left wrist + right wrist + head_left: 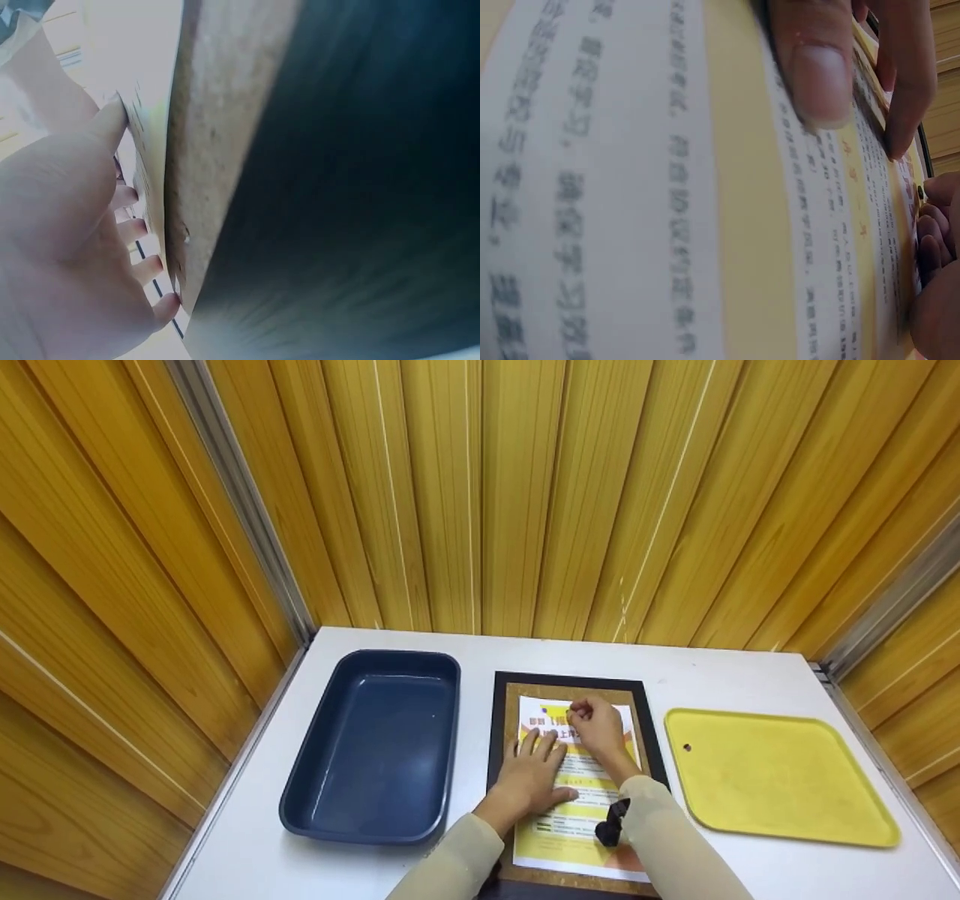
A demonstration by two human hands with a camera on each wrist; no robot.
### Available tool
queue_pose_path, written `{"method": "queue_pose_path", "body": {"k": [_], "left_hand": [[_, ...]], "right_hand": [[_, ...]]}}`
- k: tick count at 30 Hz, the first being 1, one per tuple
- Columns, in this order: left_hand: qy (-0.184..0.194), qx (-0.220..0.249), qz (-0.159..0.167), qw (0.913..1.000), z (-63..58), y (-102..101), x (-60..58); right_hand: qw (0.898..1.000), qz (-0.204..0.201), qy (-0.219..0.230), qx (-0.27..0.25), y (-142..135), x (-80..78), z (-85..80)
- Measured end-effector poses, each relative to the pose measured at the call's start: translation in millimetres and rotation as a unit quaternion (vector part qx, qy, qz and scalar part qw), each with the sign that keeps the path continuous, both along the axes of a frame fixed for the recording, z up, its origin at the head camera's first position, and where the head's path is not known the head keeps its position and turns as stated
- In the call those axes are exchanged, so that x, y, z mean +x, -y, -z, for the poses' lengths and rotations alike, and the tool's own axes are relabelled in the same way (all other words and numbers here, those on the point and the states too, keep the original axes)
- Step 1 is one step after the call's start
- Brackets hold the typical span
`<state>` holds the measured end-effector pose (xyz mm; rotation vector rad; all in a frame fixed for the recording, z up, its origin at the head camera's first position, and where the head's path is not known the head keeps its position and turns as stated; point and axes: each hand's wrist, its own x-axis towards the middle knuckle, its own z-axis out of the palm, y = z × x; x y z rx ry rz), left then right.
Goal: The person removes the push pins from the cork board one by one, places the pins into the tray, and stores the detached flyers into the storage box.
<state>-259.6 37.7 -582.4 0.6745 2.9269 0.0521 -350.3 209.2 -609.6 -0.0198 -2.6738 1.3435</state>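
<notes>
In the head view, a printed paper (pixel 589 791) was laid on a brown board (pixel 511 720) with a black frame (pixel 497 727), in the near middle of a white table (pixel 247 855). The paper was colored in yellow, white and orange, with big words at its far end. It was touched by the left hand (pixel 529 780), whose fingers were spread out over the paper's left part, and nothing was gripped by them. The right hand (pixel 600 731) was placed at the far end of the paper, by the big words, with its fingers curled in. What was pinched there, if anything, could not be told. Both arms were covered by pale sleeves (pixel 450 862), and a small black gadget (pixel 613 821) was worn at the right wrist. A deep blue tray (pixel 390 750) was set to the left of the board, and a flat yellow tray (pixel 780 776) was set to the right. The far side was closed off by a yellow-brown wall (pixel 510 510). In the left wrist view, the palm of the left hand was shown, with its fingertips set against the paper, and the board was seen from low down. In the right wrist view, the printed lines were shown up close beneath the thumb of the left hand. The right hand's curled fingers were seen farther off, beside a small dark thing (pixel 921 193), and their grip could not be made out.
</notes>
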Motion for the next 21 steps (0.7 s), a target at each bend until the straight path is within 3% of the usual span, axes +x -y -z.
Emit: {"method": "queue_pose_path", "body": {"k": [21], "left_hand": [[0.000,-0.018,0.008,0.9998,-1.6,-0.9,1.8]], "right_hand": [[1.000,0.003,-0.001,0.022,1.7,-4.8,-1.0]]}}
